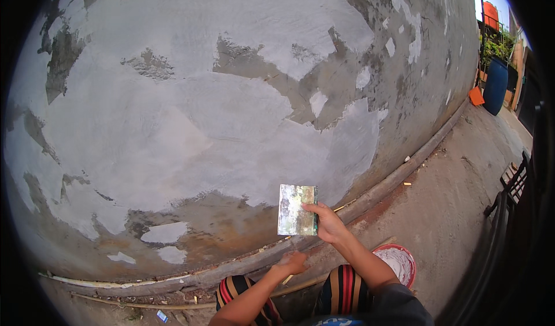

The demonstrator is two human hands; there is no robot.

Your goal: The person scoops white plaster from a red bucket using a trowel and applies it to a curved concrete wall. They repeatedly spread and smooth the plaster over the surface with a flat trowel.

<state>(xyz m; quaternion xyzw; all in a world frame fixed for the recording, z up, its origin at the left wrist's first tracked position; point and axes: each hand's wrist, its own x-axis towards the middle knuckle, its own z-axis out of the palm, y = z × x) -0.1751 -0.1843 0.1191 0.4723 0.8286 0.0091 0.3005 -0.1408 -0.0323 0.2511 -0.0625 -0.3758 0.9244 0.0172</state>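
Note:
My right hand (330, 225) grips a flat rectangular metal plasterer's plate (290, 210) by its right edge, thumb across its face. The plate is shiny and smeared with whitish and greenish stains. It is held upright in front of the lower wall, by the edge of the white coat. Lower and to the left, my left hand (292, 263) is closed above my knees, its fingers curled. A small pale yellowish end pokes out below that hand; what it belongs to is hidden. The grey wall (254, 66) carries broad patches of whitish putty (191, 123), with bare grey areas between.
A red-rimmed tub of white putty (399, 263) stands on the ground at my right. A raised kerb (399, 178) follows the wall's foot. Farther off are a blue barrel (495, 86), an orange object (476, 96) and a dark metal frame (511, 181).

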